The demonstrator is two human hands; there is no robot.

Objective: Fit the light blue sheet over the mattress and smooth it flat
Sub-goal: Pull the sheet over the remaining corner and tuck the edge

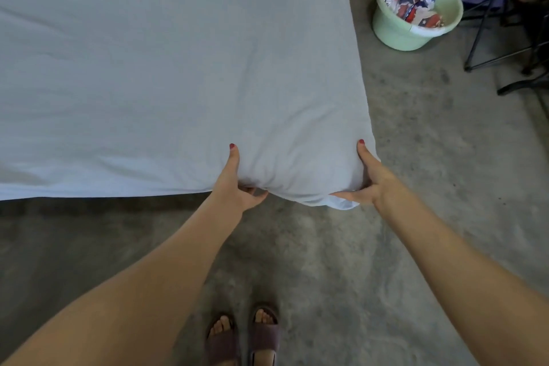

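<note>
Light blue sheet corner bunched between left hand grip, right hand grip

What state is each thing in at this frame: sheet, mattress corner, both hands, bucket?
Light blue sheet: spread over the top, faintly creased, bunched at the near right corner.
Mattress corner: covered by the sheet, gripped from both sides.
Left hand: thumb on top, fingers curled under the edge.
Right hand: thumb on top, fingers pinching sheet at the corner.
Green bucket: upright on the floor, holding red, white and blue items.
</note>
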